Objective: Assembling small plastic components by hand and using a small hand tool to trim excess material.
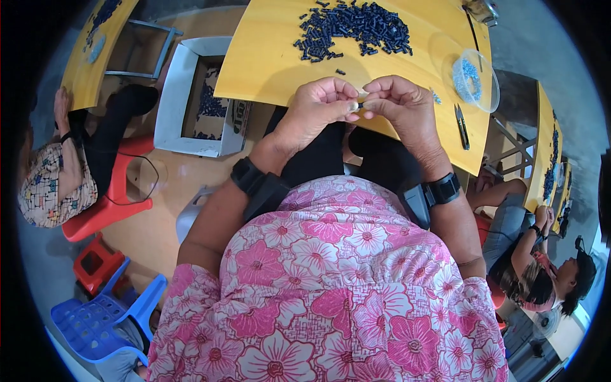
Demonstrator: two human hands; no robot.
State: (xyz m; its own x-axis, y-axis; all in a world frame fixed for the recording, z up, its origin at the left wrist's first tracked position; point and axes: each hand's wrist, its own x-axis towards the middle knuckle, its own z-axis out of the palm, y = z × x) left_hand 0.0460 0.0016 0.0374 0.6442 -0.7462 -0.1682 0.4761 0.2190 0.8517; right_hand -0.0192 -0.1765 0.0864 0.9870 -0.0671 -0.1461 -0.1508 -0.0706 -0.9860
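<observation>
Over the near edge of the yellow table point(264, 57), my left hand point(321, 108) and my right hand point(404, 108) meet, fingertips nearly touching. Pinched between both thumbs and forefingers is a small dark piece point(361, 105), mostly hidden by the fingers. It resembles the short black plastic pieces heaped in a pile point(366, 28) beyond my hands. One loose black piece point(340, 72) lies just past my left fingers. Beside my right hand are a few tiny light-blue parts point(436, 97) and a pair of dark thread snips point(462, 127).
A clear round plastic tub point(493, 89) with small blue parts stands at the table's right. To the left, a white-walled carton point(172, 121) holds more black pieces. People sit at other tables on both sides. A red stool point(95, 261) and blue plastic chair point(95, 325) stand at lower left.
</observation>
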